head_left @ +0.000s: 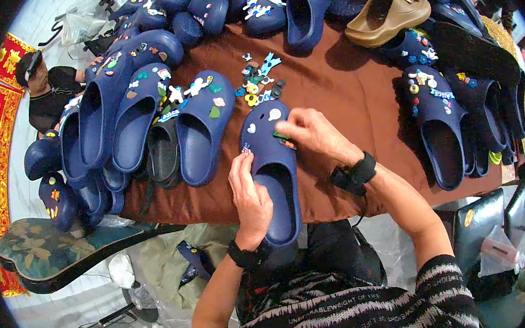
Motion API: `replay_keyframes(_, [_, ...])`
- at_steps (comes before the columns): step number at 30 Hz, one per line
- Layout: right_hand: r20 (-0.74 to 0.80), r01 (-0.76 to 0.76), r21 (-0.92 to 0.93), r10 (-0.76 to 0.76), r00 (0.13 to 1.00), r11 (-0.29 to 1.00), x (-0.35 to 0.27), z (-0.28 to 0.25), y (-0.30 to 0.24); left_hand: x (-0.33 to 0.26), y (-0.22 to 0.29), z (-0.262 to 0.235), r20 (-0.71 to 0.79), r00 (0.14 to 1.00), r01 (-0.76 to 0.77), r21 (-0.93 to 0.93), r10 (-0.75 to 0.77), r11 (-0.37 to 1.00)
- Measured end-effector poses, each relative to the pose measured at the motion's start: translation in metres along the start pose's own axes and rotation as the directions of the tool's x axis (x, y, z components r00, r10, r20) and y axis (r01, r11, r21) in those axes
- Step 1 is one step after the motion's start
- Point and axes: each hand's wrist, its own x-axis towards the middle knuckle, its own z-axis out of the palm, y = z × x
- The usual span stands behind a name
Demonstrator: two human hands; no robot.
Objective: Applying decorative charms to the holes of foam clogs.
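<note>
A navy blue clog (273,163) lies toe-away on the brown cloth-covered table (344,93) in front of me. My left hand (250,197) grips its left side near the opening. My right hand (311,133) presses a small green and orange charm onto the clog's top right. The toe bears white charms, and a small one sits at its left edge. A pile of loose colourful charms (259,82) lies just beyond the toe.
Many navy clogs with charms crowd the table's left (137,106), back (247,1) and right (438,122). One tan clog (387,18) stands at the back right. A person in black (47,90) sits at the far left. A floral-patterned stool (49,251) stands lower left.
</note>
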Motion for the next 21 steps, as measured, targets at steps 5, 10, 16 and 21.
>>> replay_keyframes(5, [0.290, 0.220, -0.745, 0.009, 0.957, 0.630, 0.002, -0.005, -0.037, 0.000, 0.001, 0.000, -0.001, 1.000, 0.018, 0.032, -0.018, 0.999])
replay_keyframes(10, [0.204, 0.191, -0.857, -0.025, 0.979, 0.478, 0.006, 0.011, -0.031, 0.002, 0.001, 0.003, -0.003, 1.000, -0.001, 0.011, 0.001, 1.000])
replay_keyframes(16, [0.246, 0.266, -0.833, -0.106, 0.964, 0.485, 0.000, 0.011, -0.046, 0.001, -0.002, 0.003, -0.014, 1.000, -0.002, 0.013, 0.002, 1.000])
replay_keyframes(21, [0.269, 0.267, -0.835, -0.065, 0.961, 0.481, 0.010, 0.006, -0.036, 0.001, 0.001, 0.002, 0.000, 1.000, 0.000, 0.000, 0.000, 1.000])
